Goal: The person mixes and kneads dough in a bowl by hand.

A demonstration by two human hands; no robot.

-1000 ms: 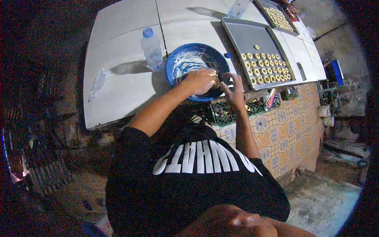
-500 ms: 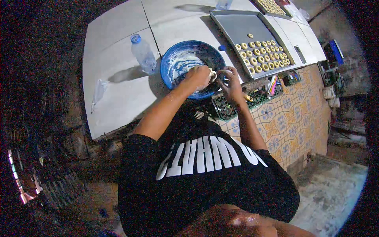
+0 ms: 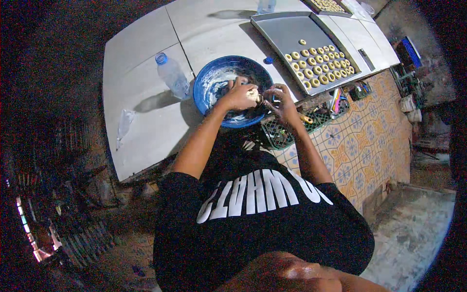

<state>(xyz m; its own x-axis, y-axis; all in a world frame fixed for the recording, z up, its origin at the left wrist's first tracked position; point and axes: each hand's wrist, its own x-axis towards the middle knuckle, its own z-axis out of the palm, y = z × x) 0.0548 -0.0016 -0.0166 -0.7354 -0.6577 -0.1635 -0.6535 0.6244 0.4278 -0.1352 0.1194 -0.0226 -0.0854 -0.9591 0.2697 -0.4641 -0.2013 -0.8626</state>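
Over the blue basin [image 3: 199, 92], whose inside is smeared with white flour or dough, my left hand [image 3: 237, 97] is closed around a pale lump of dough [image 3: 253, 94]. The dough shows at the fingers' right side. Close by on the right, at the basin's rim, is my right hand [image 3: 286, 108], its fingers curved and apart with a gap between thumb and forefinger. Nothing shows in that gap, and flour whitens its fingertips. A metal baking tray [image 3: 292, 30] to the right carries rows of small ring-shaped dough pieces [image 3: 318, 70].
A clear plastic bottle [image 3: 172, 75] stands left of the basin, near a crumpled plastic bag [image 3: 125, 127]. A blue cap [image 3: 268, 61] lies between basin and tray. Another filled tray [image 3: 331, 6] is at the far right. Under the table edge sits a green crate [image 3: 278, 136] of odds and ends.
My left hand has turned and shifted slightly left, showing more of the dough. My right hand stays close beside it. The whole view has shifted a little.
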